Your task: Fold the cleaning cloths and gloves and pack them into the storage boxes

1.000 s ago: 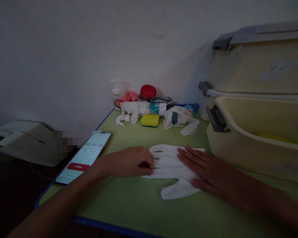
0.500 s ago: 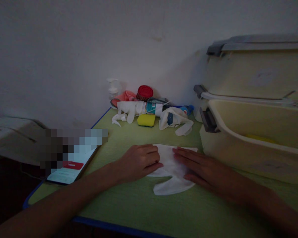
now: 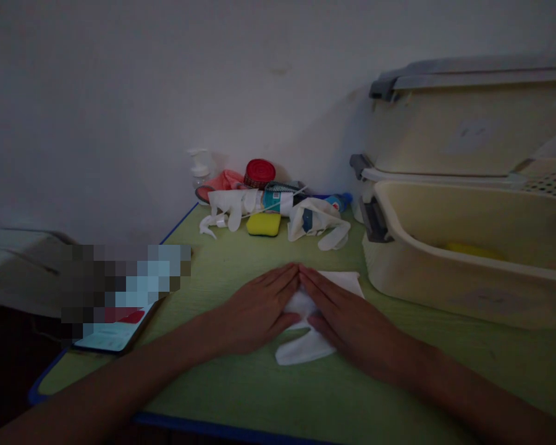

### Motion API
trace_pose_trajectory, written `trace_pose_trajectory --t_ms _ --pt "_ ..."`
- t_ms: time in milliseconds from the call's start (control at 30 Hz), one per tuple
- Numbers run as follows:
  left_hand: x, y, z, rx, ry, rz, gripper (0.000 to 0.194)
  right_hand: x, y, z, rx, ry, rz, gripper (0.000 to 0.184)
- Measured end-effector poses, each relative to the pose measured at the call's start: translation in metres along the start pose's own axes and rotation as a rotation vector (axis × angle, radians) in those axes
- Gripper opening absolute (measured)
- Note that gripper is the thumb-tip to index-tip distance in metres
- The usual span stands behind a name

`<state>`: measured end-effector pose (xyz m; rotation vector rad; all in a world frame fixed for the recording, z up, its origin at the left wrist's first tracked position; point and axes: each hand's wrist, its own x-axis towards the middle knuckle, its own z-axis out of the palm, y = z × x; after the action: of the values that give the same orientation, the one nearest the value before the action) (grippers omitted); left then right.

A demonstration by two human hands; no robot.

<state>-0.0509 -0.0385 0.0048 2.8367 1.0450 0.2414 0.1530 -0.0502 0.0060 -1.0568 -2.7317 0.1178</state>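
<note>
A white glove [image 3: 303, 347] lies flat on the green table, its thumb part pointing left toward the near side. My left hand [image 3: 262, 310] rests on the glove's left part with fingers stretched out. From the other side my right hand [image 3: 352, 321] lies flat across the middle of the glove, fingers straight. The fingertips of both hands meet at the far side and cover much of the glove. Neither hand grips anything.
A phone [image 3: 115, 327] lies at the table's left edge. Farther back are a yellow sponge [image 3: 264, 225], more white gloves [image 3: 231, 203], a red roll [image 3: 260, 172] and a pump bottle [image 3: 199, 170]. Cream storage bins [image 3: 445, 281] stand at the right.
My left hand's curled fingers have straightened out on the glove. My right hand has slid left until its fingertips meet the left ones. The view has shifted slightly.
</note>
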Motion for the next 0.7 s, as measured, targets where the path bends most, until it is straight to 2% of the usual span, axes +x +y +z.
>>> trace_pose_trajectory --t_ms 267,500,600,700 --pt "-0.002 -0.001 -0.002 0.052 -0.089 -0.036 0.06 -0.002 0.008 -0.009 -0.057 -0.115 0.079 0.062" --pt "-0.005 -0.001 -0.001 0.015 -0.08 -0.063 0.07 -0.009 0.018 -0.007 -0.016 -0.096 0.091 0.068" --pt "-0.007 -0.002 -0.001 -0.031 0.021 -0.026 0.07 -0.008 0.017 -0.007 -0.027 -0.096 0.091 0.067" --pt "-0.01 -0.002 -0.007 -0.107 0.265 0.152 0.048 -0.007 0.015 -0.008 -0.043 -0.117 0.093 0.066"
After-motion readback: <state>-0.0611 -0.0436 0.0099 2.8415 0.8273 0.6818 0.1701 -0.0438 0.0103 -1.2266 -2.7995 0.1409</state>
